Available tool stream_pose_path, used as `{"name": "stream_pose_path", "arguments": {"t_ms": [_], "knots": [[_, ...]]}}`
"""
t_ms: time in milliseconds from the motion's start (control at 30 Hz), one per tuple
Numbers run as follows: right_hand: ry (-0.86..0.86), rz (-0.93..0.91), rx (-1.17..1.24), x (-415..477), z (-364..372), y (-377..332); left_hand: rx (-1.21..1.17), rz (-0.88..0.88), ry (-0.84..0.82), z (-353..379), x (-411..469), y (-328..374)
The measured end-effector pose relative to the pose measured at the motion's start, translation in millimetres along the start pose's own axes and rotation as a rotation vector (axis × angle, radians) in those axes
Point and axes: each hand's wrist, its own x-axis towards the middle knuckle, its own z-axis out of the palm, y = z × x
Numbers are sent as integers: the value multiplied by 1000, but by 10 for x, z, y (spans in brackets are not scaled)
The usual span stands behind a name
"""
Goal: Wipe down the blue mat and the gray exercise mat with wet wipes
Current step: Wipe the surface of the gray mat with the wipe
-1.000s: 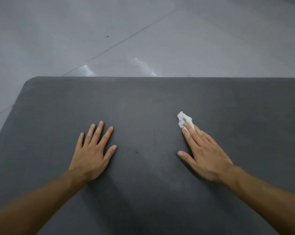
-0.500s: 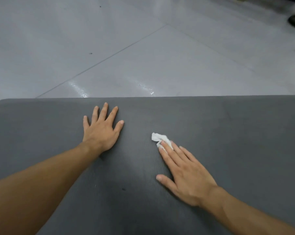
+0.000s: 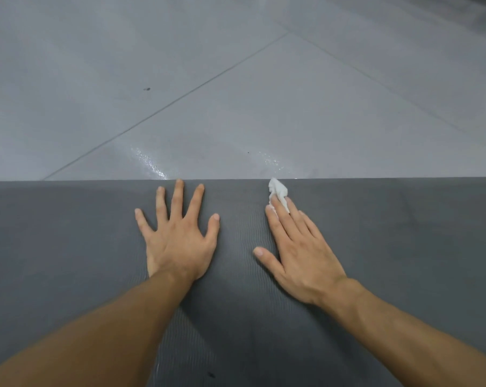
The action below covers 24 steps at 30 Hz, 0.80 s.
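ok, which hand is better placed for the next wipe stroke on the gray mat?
Right, likely. The right hand presses the white wipe under straight fingers at the far edge of the gray mat. The left hand lies flat and spread on the mat, holding nothing.

Crumpled white wipe (image 3: pixel 277 191) (mat's (image 3: pixel 68 247) far edge)

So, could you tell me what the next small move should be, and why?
Probably draw the wet wipe back toward the body: the right hand presses it at the far edge of the gray mat, only floor lies beyond; the left hand lies flat beside.
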Motion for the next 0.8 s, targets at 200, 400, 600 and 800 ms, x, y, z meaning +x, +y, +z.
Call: {"name": "stream_pose_path", "arguments": {"t_ms": [200, 400, 600, 800], "knots": [[-47, -102, -94, 28, -158, 274, 3, -4, -12, -16, 14, -5], [37, 151, 26, 204, -235, 532, 13, -6, -4, -12, 12, 6], [-25, -184, 9, 50, -40, 26, 25, -15, 11, -16, 3, 16], [10, -99, -31, 30, -133, 441, 8, -5, 11, -26, 11, 18]]}}
